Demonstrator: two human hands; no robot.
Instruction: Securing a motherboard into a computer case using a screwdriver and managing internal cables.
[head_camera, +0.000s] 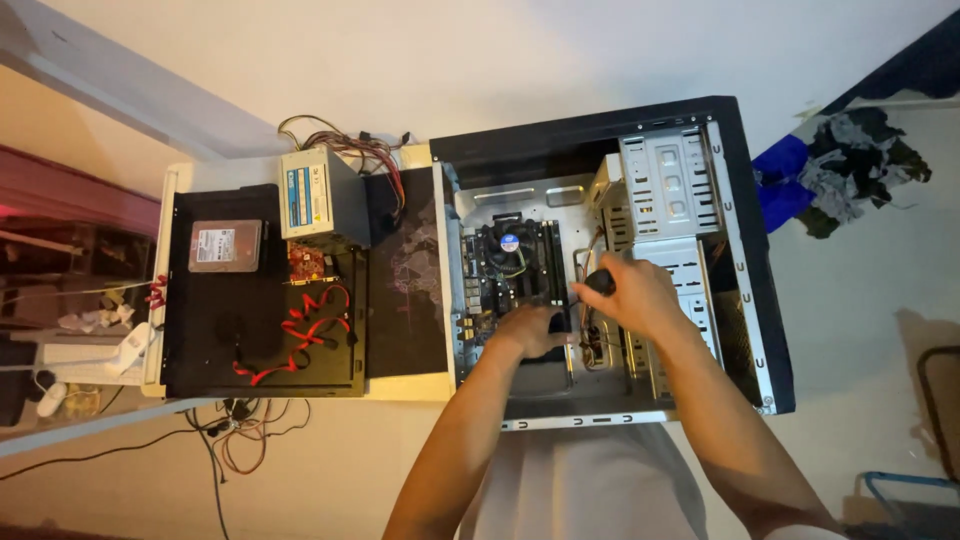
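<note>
Head view, left hand (535, 330), right hand (635, 293), inside computer case (752, 250) walls

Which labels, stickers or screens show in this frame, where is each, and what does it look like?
Power supply, back of the desk: grey box, blue-and-white label on top.
Hard drive, left on the black mat: silver slab, pale label.
Cooler fan, inside the open case: round blue sticker at its hub.
No screens.
</note>
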